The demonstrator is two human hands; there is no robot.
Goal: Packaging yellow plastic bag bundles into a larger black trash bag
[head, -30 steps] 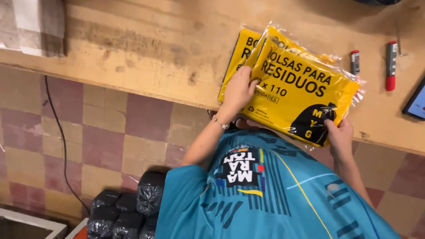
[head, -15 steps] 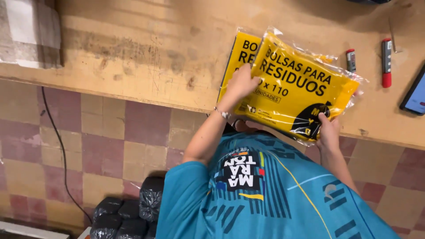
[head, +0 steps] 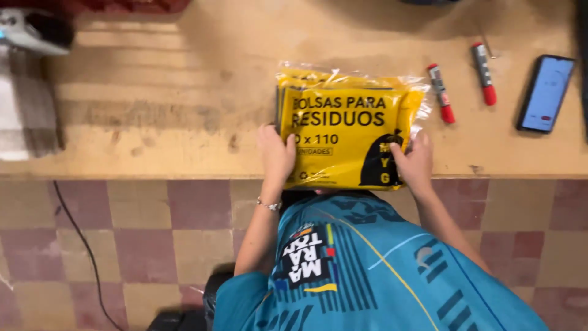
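A stack of yellow plastic packets (head: 346, 135) lies flat on the wooden surface (head: 184, 110), its near edge overhanging the front lip of that surface slightly. The packets are sealed in clear film, which shows as a crinkled transparent fringe along the top and right edges; each packet holds folded bags, though only the printed yellow face of the top packet is visible, so the number of packets beneath cannot be told. The left hand (head: 275, 153) is closed on the left edge of the stack, thumb on top and fingers curled underneath out of sight. The right hand (head: 413, 162) grips the lower right corner in the same way, thumb lying across the black printed figure on the front. Both hands are partly closed around the stack rather than flat on it. A thin bracelet (head: 268, 205) sits on the left wrist. To the right of the stack, just beside its film fringe, lies a red marker (head: 441, 93); a second red marker (head: 483, 73) lies a little farther right, apart from the first. Beyond them a phone (head: 545, 93) rests face up with its screen lit. At the far left edge of the surface a grey and white object (head: 27, 92) is blurred and cannot be identified. Below the surface, a tiled floor (head: 141, 245) and a black cable (head: 86, 251) are visible.
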